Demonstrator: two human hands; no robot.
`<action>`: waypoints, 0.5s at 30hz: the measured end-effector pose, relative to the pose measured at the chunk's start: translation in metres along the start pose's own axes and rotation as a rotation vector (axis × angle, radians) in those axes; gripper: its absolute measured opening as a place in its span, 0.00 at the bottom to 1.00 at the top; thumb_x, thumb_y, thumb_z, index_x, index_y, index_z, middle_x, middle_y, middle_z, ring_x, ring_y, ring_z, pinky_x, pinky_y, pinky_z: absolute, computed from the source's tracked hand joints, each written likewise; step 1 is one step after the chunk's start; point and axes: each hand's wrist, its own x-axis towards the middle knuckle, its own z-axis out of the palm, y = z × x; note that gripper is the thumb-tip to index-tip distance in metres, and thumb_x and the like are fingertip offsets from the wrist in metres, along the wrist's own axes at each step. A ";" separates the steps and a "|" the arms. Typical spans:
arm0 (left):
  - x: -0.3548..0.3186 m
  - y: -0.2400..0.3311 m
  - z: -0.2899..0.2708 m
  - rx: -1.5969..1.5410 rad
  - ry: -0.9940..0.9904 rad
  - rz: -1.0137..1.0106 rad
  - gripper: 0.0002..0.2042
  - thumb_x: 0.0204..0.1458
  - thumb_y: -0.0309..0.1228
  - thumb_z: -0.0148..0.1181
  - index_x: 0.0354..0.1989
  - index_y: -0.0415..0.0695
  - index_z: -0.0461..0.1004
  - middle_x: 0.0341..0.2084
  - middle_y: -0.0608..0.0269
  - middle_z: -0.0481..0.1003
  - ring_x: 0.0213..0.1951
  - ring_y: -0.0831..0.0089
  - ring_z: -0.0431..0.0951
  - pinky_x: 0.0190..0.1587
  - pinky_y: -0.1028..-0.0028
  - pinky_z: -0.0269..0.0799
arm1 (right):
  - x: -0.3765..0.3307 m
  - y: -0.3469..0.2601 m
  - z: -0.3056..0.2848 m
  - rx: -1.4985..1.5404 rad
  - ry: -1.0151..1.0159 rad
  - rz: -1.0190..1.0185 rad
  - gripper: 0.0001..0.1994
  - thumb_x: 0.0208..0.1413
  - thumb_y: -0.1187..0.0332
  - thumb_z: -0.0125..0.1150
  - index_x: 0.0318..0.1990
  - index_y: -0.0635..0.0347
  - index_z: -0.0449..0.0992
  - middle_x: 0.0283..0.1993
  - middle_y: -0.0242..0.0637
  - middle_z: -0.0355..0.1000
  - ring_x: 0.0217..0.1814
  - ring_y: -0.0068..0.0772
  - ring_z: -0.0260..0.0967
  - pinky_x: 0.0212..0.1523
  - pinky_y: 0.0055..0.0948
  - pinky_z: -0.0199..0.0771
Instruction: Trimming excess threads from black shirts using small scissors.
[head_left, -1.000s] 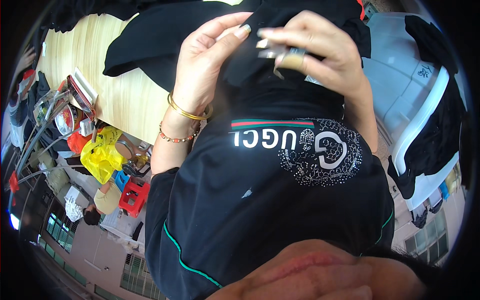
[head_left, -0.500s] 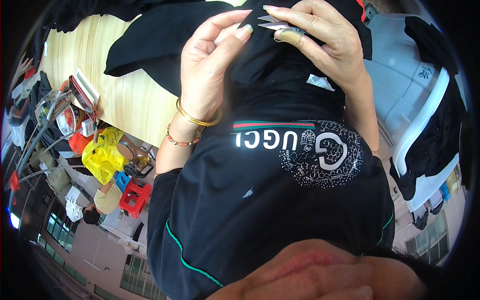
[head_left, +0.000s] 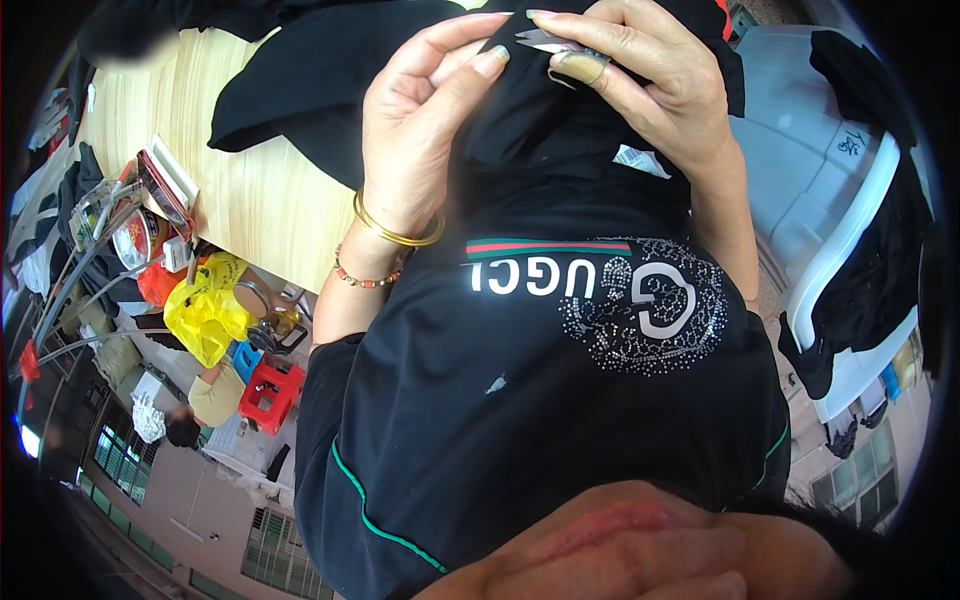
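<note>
My left hand (head_left: 420, 115) pinches a piece of black fabric (head_left: 530, 110) between thumb and forefinger near the top middle. Facing it, my right hand (head_left: 670, 75) grips a small pair of thread snips (head_left: 545, 42), their pointed blades close to the cloth by my left fingertips. A dark band sits on a finger or thumb of the right hand, beside the snips. The fabric drapes toward me, and a white printed label (head_left: 640, 161) shows on it below the right hand. The exact spot where the blade tips meet the cloth is hard to make out.
More black cloth (head_left: 290, 90) lies across the light wooden table (head_left: 270, 200). At right stands a pale plastic tub (head_left: 800, 120) with black cloth over its rim. To the left are a yellow plastic bag (head_left: 208, 312), a red stool (head_left: 270, 392) and a person (head_left: 212, 398) farther off.
The snips' blades, spread apart before, are now nearly together. Both hands stay almost in place. A blurred dark shape has come in over the table's far left, where another person's hand showed lower down.
</note>
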 end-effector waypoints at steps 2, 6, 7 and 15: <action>0.000 0.000 0.001 0.008 -0.001 0.011 0.16 0.60 0.23 0.60 0.56 0.39 0.75 0.50 0.61 0.79 0.52 0.78 0.78 0.59 0.79 0.68 | 0.000 -0.003 -0.001 -0.103 -0.009 -0.040 0.16 0.50 0.75 0.71 0.48 0.64 0.82 0.32 0.39 0.74 0.32 0.32 0.72 0.31 0.26 0.70; 0.001 0.020 0.007 -0.002 -0.051 -0.167 0.19 0.64 0.35 0.50 0.58 0.36 0.74 0.53 0.59 0.78 0.51 0.77 0.78 0.57 0.79 0.70 | -0.012 0.012 0.007 -0.234 0.009 -0.242 0.21 0.46 0.75 0.72 0.51 0.61 0.82 0.33 0.35 0.73 0.32 0.28 0.70 0.31 0.26 0.71; 0.003 0.021 0.005 -0.060 -0.066 -0.221 0.25 0.65 0.43 0.45 0.59 0.35 0.73 0.52 0.58 0.79 0.48 0.77 0.79 0.54 0.80 0.71 | -0.015 0.010 0.012 -0.167 0.031 -0.204 0.21 0.44 0.73 0.74 0.50 0.57 0.83 0.32 0.34 0.72 0.30 0.29 0.70 0.29 0.27 0.70; 0.003 0.023 -0.005 -0.013 -0.159 -0.394 0.24 0.61 0.50 0.56 0.50 0.40 0.81 0.28 0.65 0.81 0.31 0.82 0.75 0.40 0.81 0.64 | -0.030 0.006 0.024 -0.134 -0.032 -0.260 0.15 0.45 0.69 0.70 0.43 0.46 0.85 0.31 0.25 0.71 0.32 0.26 0.72 0.30 0.27 0.72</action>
